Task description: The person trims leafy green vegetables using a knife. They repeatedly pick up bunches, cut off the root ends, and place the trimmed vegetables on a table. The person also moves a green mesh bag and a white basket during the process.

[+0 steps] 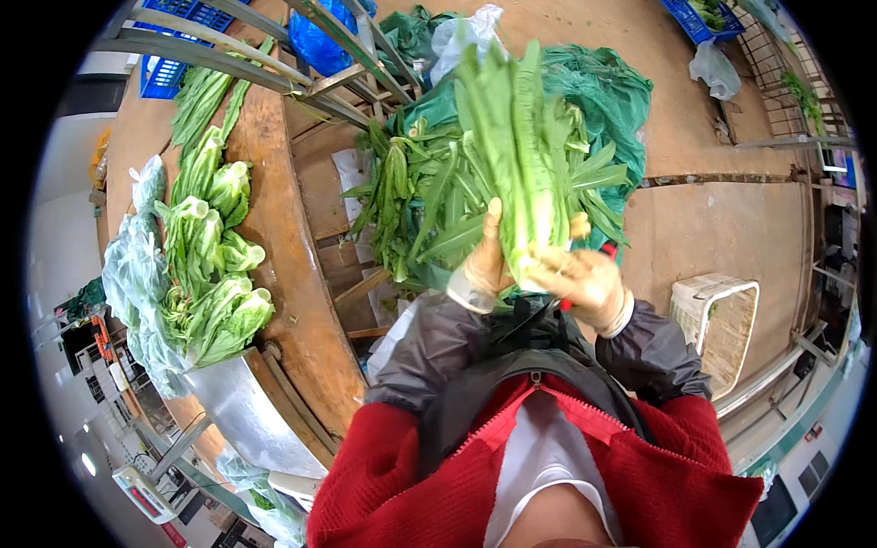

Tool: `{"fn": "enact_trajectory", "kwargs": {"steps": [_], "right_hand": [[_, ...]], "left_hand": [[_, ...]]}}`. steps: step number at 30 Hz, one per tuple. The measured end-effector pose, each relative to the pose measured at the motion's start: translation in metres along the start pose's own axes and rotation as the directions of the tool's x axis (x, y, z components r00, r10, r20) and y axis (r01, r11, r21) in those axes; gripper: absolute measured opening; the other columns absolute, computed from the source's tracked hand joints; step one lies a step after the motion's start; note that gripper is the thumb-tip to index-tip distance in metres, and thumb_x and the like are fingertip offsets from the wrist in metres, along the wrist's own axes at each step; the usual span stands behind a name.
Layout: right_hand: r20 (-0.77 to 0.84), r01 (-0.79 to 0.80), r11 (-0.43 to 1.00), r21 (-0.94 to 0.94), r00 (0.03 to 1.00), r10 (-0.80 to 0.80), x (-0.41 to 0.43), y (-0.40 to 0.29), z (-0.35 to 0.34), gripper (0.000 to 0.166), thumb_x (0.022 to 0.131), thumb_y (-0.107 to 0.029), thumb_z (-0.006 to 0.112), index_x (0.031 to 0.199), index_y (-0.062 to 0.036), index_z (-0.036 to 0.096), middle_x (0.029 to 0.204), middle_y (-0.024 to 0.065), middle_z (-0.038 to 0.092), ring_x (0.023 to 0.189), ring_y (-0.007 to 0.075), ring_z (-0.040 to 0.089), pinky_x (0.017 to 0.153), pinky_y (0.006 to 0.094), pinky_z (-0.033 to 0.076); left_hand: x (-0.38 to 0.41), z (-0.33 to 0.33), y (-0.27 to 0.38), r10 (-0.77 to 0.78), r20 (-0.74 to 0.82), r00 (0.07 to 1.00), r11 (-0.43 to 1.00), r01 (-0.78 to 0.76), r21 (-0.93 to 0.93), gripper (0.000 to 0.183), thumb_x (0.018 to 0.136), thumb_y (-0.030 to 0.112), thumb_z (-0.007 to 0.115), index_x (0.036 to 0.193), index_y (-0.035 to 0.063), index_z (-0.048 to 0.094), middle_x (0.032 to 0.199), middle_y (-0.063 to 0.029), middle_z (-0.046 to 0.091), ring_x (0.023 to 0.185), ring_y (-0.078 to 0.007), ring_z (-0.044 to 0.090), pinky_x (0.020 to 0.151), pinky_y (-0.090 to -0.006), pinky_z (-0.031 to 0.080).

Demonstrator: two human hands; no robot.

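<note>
A bunch of long-leaved green lettuce [517,157] is held upright in front of my body, pale stem ends down. My left hand [488,257], in a cream-coloured glove, grips its left side near the base. Also gloved, my right hand [582,282] closes around the base from the right; it is slightly blurred. A red object [608,248] shows by the right hand, partly hidden, and I cannot tell what it is. Behind the bunch, more loose long leaves [438,198] lie on a green mesh sack [606,85].
Trimmed lettuce heads [223,233] and plastic bags [140,274] lie on the wooden table [274,205] at left. A steel platform [253,407] adjoins them. Metal rails [226,44] cross the upper left. A white plastic basket [719,329] lies at right, a blue crate [706,27] beyond.
</note>
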State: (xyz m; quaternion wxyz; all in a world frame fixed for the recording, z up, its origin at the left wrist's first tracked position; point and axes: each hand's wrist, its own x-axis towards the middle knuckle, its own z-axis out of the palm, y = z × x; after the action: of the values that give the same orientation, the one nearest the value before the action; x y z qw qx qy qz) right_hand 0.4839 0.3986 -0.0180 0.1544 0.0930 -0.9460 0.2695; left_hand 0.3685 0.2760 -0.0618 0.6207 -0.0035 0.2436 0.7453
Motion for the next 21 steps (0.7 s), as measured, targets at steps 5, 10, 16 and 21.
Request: {"fn": "enact_trajectory", "kwargs": {"steps": [5, 10, 16, 21], "right_hand": [[0.049, -0.127, 0.890, 0.438, 0.992, 0.118, 0.001, -0.016, 0.018, 0.051, 0.062, 0.008, 0.062, 0.110, -0.0063, 0.058, 0.122, 0.0178, 0.055, 0.090, 0.0316, 0.064, 0.071, 0.0333, 0.052], [-0.076, -0.215, 0.820, 0.530, 0.951, 0.298, 0.016, -0.028, 0.050, 0.043, 0.069, 0.012, 0.058, 0.110, -0.0008, 0.055, 0.115, 0.0178, 0.059, 0.105, 0.0309, 0.059, 0.086, 0.0336, 0.047], [0.140, -0.564, 0.570, 0.598, 0.774, 0.618, -0.018, 0.013, 0.096, 0.037, 0.081, 0.010, 0.052, 0.116, 0.0002, 0.051, 0.118, 0.0135, 0.056, 0.106, 0.0206, 0.056, 0.091, 0.0296, 0.042], [0.145, -0.548, 0.586, 0.597, 0.792, 0.593, -0.017, 0.025, 0.128, 0.038, 0.082, 0.008, 0.052, 0.120, 0.0023, 0.047, 0.111, 0.0100, 0.057, 0.103, 0.0180, 0.056, 0.091, 0.0281, 0.042]], "left_hand": [[-0.014, -0.025, 0.019, 0.159, 0.082, 0.984, 0.986, -0.154, -0.069, 0.103, 0.071, 0.068, 0.060, 0.140, 0.0004, 0.025, 0.140, -0.0222, 0.034, 0.123, -0.0320, 0.045, 0.094, -0.0441, 0.047], [-0.064, -0.048, 0.056, 0.366, 0.110, 0.924, 0.930, -0.359, -0.076, 0.090, 0.071, 0.044, 0.074, 0.138, 0.0036, 0.031, 0.135, -0.0137, 0.041, 0.119, -0.0274, 0.049, 0.093, -0.0426, 0.047], [-0.172, -0.043, 0.173, 0.829, -0.099, 0.551, 0.524, -0.701, 0.483, 0.087, 0.063, 0.039, 0.081, 0.129, 0.0025, 0.039, 0.114, -0.0132, 0.056, 0.096, -0.0241, 0.062, 0.076, -0.0372, 0.056], [-0.245, -0.068, 0.303, 0.967, -0.185, -0.173, 0.082, -0.476, 0.876, 0.052, 0.085, 0.017, 0.060, 0.130, 0.0037, 0.036, 0.106, -0.0078, 0.055, 0.088, -0.0179, 0.057, 0.075, -0.0321, 0.050]]}}
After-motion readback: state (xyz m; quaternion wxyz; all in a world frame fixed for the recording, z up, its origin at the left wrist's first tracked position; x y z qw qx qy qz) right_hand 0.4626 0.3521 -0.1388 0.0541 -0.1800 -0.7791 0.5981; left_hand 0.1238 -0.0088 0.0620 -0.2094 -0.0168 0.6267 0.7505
